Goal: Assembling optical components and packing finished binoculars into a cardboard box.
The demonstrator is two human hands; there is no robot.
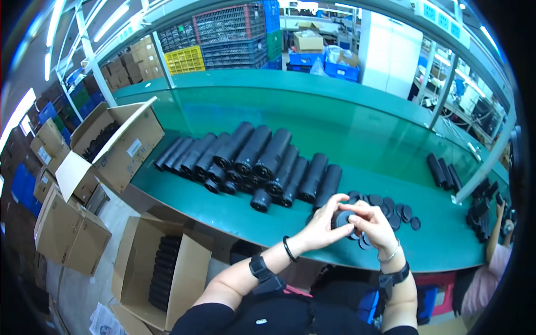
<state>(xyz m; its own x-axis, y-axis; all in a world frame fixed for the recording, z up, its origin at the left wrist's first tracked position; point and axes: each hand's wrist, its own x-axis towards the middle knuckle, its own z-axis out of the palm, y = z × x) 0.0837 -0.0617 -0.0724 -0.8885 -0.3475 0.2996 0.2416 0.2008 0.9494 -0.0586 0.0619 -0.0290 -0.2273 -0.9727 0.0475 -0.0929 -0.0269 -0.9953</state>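
Black round piece (342,219), end roughly upward, long axis unclear

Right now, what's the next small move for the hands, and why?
Probably press gently with the right hand's thumb while the left hand steadies the black round piece: both hands already hold it, and the right thumb lies at its edge. Any fit beneath is hidden, so a light push seems safer than letting go.

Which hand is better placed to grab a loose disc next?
Probably the right hand: it is nearer most loose black discs. The left hand is farther; both touch the round black piece.
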